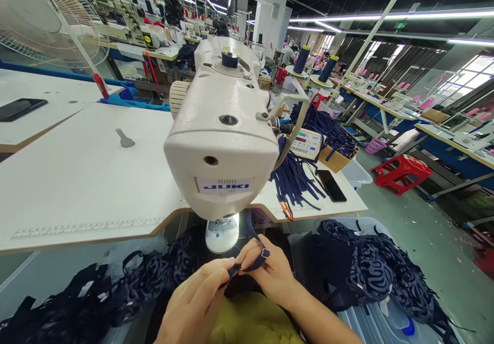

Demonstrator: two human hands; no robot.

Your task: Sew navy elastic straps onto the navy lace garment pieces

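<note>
Both hands meet low in front of the body, and the strap is between them: the left hand [196,295] pinches a narrow navy strap [255,264] between thumb and fingers, while the right hand [273,272] has its fingers closed on the same strap just beside the left fingertips. A small metal buckle [265,253] sits on the strap against the right hand's fingers, and a length of navy band rises from there toward the sewing machine [222,143], whose head stands directly beyond the hands, with a lit, rounded plate [223,234] beneath it just past the left fingertips. Under the hands lies olive cloth [250,321]. To the left of the hands, dark patterned garments [146,277] are heaped; to the right, a clear bin [380,224] carries a pile of similar navy garments [370,272]. Beyond the right hand, on the white tabletop [266,200], are orange-handled snips [285,210] at the edge, a spread of navy straps [293,179], a black phone [332,185], a control panel [306,143] and a cardboard box [335,160]. Farther off to the left of the hands, a flat metal piece [124,138] lies on the table.
</note>
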